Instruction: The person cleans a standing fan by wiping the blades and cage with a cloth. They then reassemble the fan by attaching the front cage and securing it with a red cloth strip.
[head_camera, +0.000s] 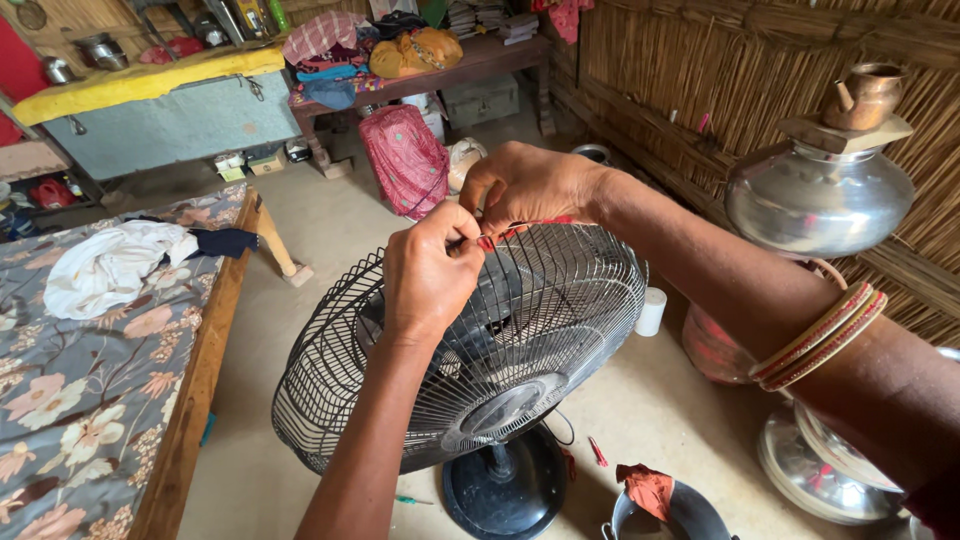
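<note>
A black pedestal fan (520, 350) with a wire grille stands on a round base (505, 485) on the floor in front of me. My left hand (430, 275) and my right hand (525, 185) meet at the top rim of the grille. Both pinch a thin red wire (505, 232) there, the left hand's thumb and finger closed on its near end, the right hand's fingers closed on the far part. Bangles (820, 335) circle my right forearm.
A bed with a floral cover (90, 390) and a white cloth (115, 265) lies at left. Stacked metal water pots (820, 200) stand at right. A pot with a red rag (650, 495) sits near the fan base. A pink bag (405, 160) and a cluttered bench stand behind.
</note>
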